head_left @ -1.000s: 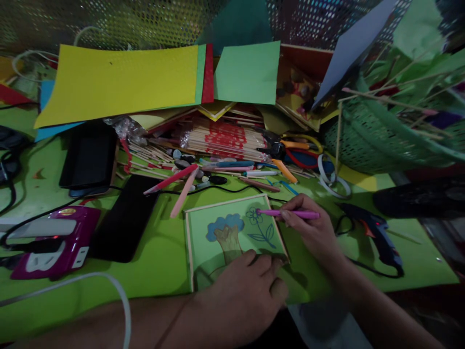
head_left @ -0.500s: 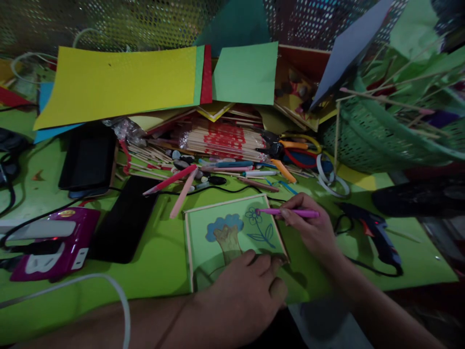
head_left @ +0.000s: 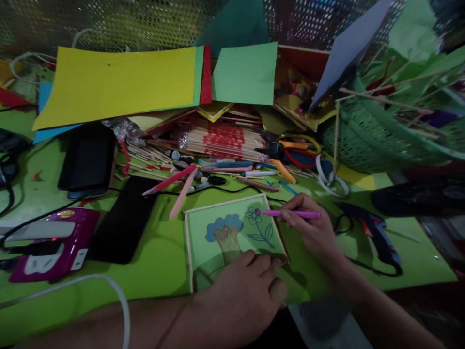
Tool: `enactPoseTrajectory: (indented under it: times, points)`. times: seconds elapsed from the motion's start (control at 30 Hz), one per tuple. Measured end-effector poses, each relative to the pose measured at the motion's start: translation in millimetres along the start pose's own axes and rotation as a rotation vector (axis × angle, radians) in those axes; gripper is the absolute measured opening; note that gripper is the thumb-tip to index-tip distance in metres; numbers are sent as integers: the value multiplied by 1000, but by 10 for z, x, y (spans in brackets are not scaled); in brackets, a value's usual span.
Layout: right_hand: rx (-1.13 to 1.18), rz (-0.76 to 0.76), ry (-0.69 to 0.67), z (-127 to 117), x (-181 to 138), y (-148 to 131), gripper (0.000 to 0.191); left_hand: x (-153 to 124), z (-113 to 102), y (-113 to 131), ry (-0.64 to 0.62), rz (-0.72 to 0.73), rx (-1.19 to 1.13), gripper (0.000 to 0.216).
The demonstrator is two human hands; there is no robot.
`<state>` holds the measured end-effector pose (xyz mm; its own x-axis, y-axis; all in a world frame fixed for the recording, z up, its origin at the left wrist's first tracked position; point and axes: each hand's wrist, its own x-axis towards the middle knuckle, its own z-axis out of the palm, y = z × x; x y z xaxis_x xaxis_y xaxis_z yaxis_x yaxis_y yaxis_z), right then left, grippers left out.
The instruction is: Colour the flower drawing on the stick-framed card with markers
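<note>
At the far left a purple box (head_left: 54, 242) lies half in shadow beside a black phone (head_left: 123, 220). In the lower middle the left hand (head_left: 247, 291) presses flat, fingers together, on the near edge of the drawing card (head_left: 225, 232), hiding its bottom part. Right of centre the right hand (head_left: 312, 228) pinches a pink pen (head_left: 286, 213), tip on the drawn flower. Further right a glue gun (head_left: 374, 232) is dim, and the basket (head_left: 381, 140) is cut off by the frame edge

Pink pen (head_left: 290, 213), green card (head_left: 232, 237)
</note>
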<state>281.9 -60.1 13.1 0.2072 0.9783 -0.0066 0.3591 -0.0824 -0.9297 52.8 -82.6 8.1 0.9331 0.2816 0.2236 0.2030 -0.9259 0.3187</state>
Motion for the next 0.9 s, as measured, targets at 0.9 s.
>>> enactPoseTrajectory:
  times: [0.9]
  points:
    - [-21, 16, 16, 15, -6, -27, 16, 2, -10, -2, -23, 1, -8, 24]
